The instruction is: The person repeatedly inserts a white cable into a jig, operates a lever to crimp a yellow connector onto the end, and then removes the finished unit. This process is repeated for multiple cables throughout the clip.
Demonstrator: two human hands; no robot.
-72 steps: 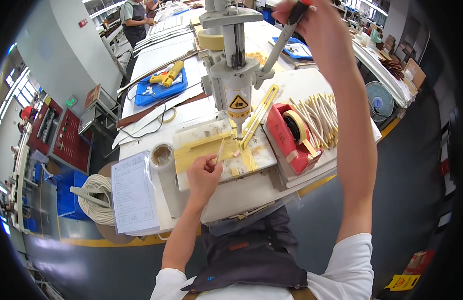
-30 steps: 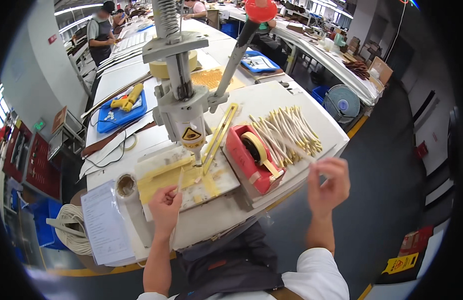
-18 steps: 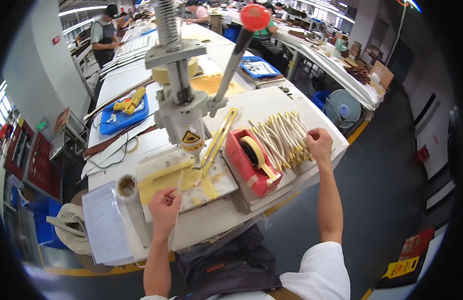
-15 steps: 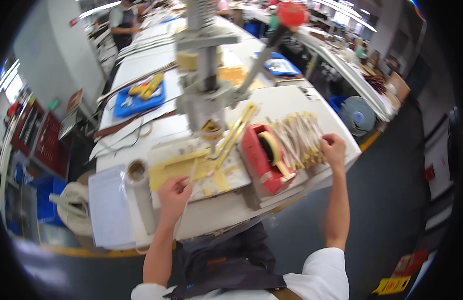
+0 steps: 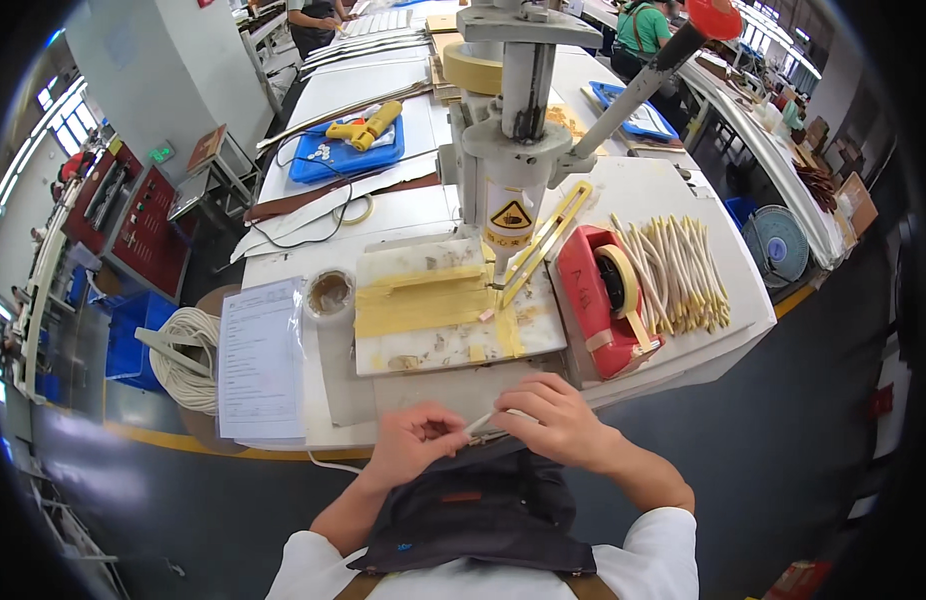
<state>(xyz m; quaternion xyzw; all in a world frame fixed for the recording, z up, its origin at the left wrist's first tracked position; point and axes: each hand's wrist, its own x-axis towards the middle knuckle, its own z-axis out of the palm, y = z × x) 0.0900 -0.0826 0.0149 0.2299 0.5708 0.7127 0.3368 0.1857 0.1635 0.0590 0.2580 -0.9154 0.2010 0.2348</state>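
Observation:
My left hand (image 5: 418,440) and my right hand (image 5: 555,420) are close together at the table's front edge, above my dark apron. Both are closed on a white cord (image 5: 480,424), a short stretch of which shows between their fingertips. Beyond them lies a white board (image 5: 413,362) with strips of yellow tape, under a grey hand-lever press (image 5: 513,155). A yellow slotted guide (image 5: 548,243) slants across the board's right side. To the right stand a red tape dispenser (image 5: 581,285) and a pile of white cords with yellow ends (image 5: 673,275).
At left are a printed sheet (image 5: 261,365), a tape roll (image 5: 330,294) and a coil of white cord (image 5: 191,370). A blue tray (image 5: 313,170) holds a yellow glue gun (image 5: 371,124). The red-knobbed lever (image 5: 633,95) leans right. Co-workers stand farther back.
My right hand has left the cord pile and come in to the table's front edge. My left hand has drawn back from the board, and both now hold the white cord.

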